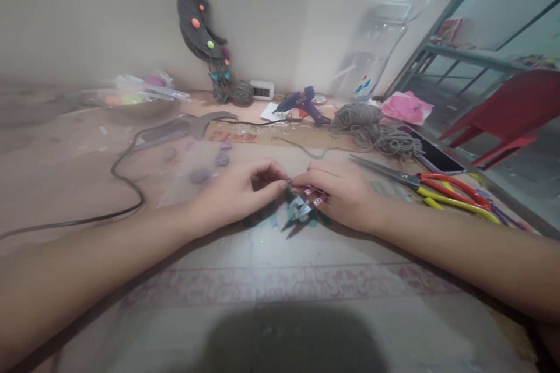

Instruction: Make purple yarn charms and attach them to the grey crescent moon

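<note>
Both hands meet at the middle of the table. My left hand [238, 192] is closed in a pinch, its fingertips touching those of my right hand [339, 192]. My right hand is curled around small thread snips [303, 208], whose pointed blades stick out downward to the left. Whatever the left fingertips pinch is too small to make out. Just right of my right hand lie large scissors [431, 186] with red and yellow handles.
A blue glue gun [303, 104] and a tangle of grey twine [371, 128] lie behind the hands. A black cable [125, 178] loops at left. A phone [431, 154], pink cloth [406, 106], clear jug [371, 64], a tray of bright bits [131, 96] and a red chair [507, 113] surround the workspace.
</note>
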`<move>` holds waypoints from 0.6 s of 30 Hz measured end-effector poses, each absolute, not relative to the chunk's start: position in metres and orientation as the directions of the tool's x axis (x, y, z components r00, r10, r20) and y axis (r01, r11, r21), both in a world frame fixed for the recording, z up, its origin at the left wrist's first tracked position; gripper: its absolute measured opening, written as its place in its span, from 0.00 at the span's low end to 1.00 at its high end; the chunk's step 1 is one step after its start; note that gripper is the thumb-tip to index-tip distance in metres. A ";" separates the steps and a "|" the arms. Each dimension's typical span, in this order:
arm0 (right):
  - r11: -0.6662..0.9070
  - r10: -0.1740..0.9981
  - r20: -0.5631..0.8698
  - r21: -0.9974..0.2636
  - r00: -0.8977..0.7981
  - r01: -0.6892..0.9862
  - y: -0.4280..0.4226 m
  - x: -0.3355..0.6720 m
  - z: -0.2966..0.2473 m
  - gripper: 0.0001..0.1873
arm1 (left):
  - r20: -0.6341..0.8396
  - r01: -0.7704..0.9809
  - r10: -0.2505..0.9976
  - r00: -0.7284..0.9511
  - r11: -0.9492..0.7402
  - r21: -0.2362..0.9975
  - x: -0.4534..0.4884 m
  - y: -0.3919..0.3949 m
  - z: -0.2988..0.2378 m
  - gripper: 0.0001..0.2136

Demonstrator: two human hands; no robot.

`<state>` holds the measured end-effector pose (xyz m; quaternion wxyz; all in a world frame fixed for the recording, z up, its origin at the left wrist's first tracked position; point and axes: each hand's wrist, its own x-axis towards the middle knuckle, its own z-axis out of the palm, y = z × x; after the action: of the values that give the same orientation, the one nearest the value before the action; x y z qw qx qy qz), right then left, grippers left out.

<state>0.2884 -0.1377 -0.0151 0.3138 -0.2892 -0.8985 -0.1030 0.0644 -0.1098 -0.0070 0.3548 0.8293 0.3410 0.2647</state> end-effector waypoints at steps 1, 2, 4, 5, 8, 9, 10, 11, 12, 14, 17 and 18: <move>0.813 0.453 0.625 0.003 -0.636 0.582 -0.138 0.288 -0.015 0.06 | 0.198 0.382 0.754 0.627 -0.519 0.765 0.064 -0.110 -0.007 0.07; 0.814 0.452 0.627 0.002 -0.635 0.581 -0.137 0.288 -0.016 0.06 | 0.196 0.386 0.756 0.625 -0.518 0.763 0.064 -0.109 -0.007 0.07; 0.811 0.459 0.631 -0.011 -0.625 0.585 -0.137 0.289 -0.017 0.05 | 0.189 0.394 0.761 0.621 -0.511 0.764 0.064 -0.108 -0.008 0.08; 0.806 0.471 0.632 -0.024 -0.616 0.591 -0.137 0.289 -0.017 0.05 | 0.187 0.396 0.762 0.619 -0.509 0.764 0.064 -0.108 -0.008 0.08; 0.777 0.547 0.613 -0.119 -0.570 0.618 -0.136 0.291 -0.019 0.03 | 0.182 0.382 0.759 0.625 -0.501 0.777 0.063 -0.107 -0.009 0.11; 0.762 0.581 0.598 -0.161 -0.552 0.627 -0.135 0.291 -0.019 0.03 | 0.177 0.374 0.756 0.630 -0.495 0.785 0.063 -0.106 -0.009 0.12; 0.746 0.613 0.580 -0.200 -0.536 0.635 -0.135 0.292 -0.019 0.03 | 0.173 0.367 0.755 0.632 -0.488 0.792 0.063 -0.106 -0.010 0.12; 0.731 0.641 0.561 -0.235 -0.524 0.641 -0.135 0.292 -0.018 0.03 | 0.170 0.362 0.755 0.634 -0.484 0.797 0.062 -0.105 -0.011 0.11; 0.716 0.665 0.544 -0.268 -0.512 0.645 -0.135 0.291 -0.018 0.03 | 0.171 0.361 0.756 0.631 -0.482 0.798 0.062 -0.104 -0.011 0.11; 0.674 0.718 0.513 -0.343 -0.470 0.654 -0.136 0.290 -0.016 0.03 | 0.183 0.362 0.770 0.611 -0.477 0.801 0.062 -0.103 -0.013 0.10; 0.598 0.788 0.487 -0.459 -0.377 0.657 -0.136 0.289 -0.013 0.12 | 0.200 0.333 0.808 0.554 -0.435 0.837 0.063 -0.102 -0.013 0.12; 0.579 0.800 0.490 -0.481 -0.346 0.658 -0.134 0.289 -0.013 0.14 | 0.201 0.312 0.818 0.539 -0.416 0.854 0.063 -0.102 -0.013 0.12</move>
<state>0.2893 -0.1343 -0.0128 0.3560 -0.4477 -0.8142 0.0999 0.0630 -0.1018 -0.0128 0.4011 0.7801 0.3622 0.3152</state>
